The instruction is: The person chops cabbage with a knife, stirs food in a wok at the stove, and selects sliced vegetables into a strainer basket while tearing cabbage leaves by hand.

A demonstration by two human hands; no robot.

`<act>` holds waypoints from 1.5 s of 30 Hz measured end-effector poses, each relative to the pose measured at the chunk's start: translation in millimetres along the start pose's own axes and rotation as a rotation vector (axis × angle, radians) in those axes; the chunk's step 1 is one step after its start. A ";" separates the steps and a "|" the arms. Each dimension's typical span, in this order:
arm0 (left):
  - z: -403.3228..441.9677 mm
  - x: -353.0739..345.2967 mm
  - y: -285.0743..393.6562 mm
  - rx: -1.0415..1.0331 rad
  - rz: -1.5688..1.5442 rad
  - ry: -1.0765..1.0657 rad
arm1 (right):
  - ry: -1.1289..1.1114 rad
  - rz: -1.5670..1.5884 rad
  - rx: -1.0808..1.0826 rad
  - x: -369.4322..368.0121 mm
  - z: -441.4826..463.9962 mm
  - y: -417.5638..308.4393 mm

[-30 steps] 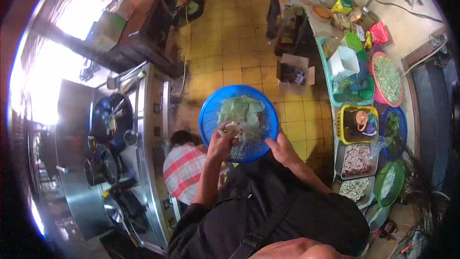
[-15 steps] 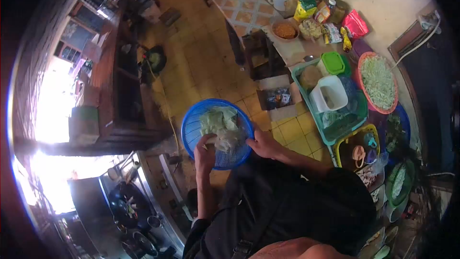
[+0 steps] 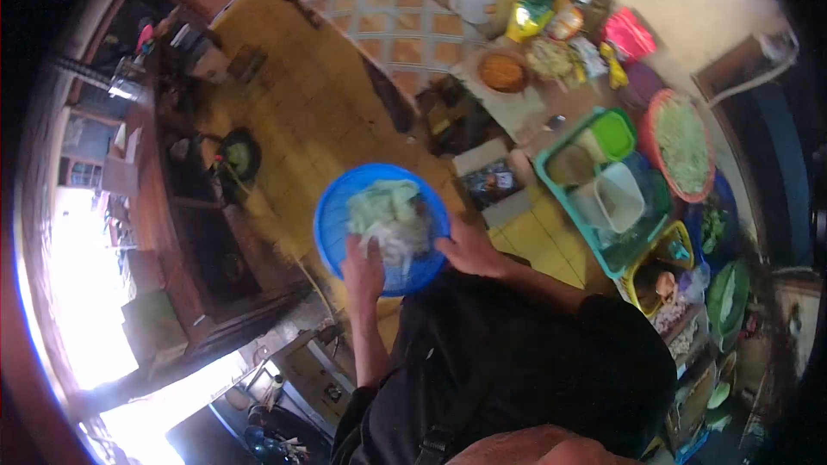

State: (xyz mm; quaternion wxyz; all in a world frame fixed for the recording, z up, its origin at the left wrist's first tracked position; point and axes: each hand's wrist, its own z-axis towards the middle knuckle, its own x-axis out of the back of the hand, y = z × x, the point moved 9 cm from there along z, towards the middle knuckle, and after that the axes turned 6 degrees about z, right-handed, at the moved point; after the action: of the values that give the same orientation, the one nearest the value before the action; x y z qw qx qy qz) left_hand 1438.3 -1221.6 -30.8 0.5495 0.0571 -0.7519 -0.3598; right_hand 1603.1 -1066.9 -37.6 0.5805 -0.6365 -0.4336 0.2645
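A round blue plastic basket (image 3: 332, 207) is held in front of my body at waist height. Inside it lies a crumpled, pale green-white plastic bag (image 3: 388, 207); what the bag contains cannot be made out. My right hand (image 3: 472, 250) grips the basket's right rim, thumb on the inner side. Over the near-left rim reaches my left hand (image 3: 363, 269), its fingers closed at the lower edge of the bag and slightly blurred.
To the right are a green crate (image 3: 603, 250) with containers, an orange basin (image 3: 659, 133) of shredded vegetable and a yellow basket (image 3: 637, 288). An open cardboard box (image 3: 493, 181) sits ahead. A wooden cabinet (image 3: 159, 232) and a stove area (image 3: 267, 422) lie left.
The view has turned, so the room's left side has shifted left and the stove shows less. Both hands still hold the basket and bag. My left hand has drawn slightly toward the near rim.
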 end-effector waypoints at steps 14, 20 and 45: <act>220.8 28.2 30.2 -0.279 -0.105 -0.198 | 0.184 0.483 -0.150 -27.7 184.1 -24.4; 282.2 11.3 59.9 -0.406 -0.124 -0.367 | 0.193 0.603 -0.163 -19.9 244.9 -36.0; 492.2 -147.2 219.7 -0.315 -0.393 -0.633 | 0.578 0.878 -0.332 183.6 408.5 104.5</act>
State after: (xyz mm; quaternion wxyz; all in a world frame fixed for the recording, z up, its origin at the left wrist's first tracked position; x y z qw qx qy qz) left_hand 1136.8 -753.9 -81.2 0.2137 0.0012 -0.7943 -0.5687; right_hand 1374.4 -695.8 -184.2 0.4028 -0.8873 0.0137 0.2242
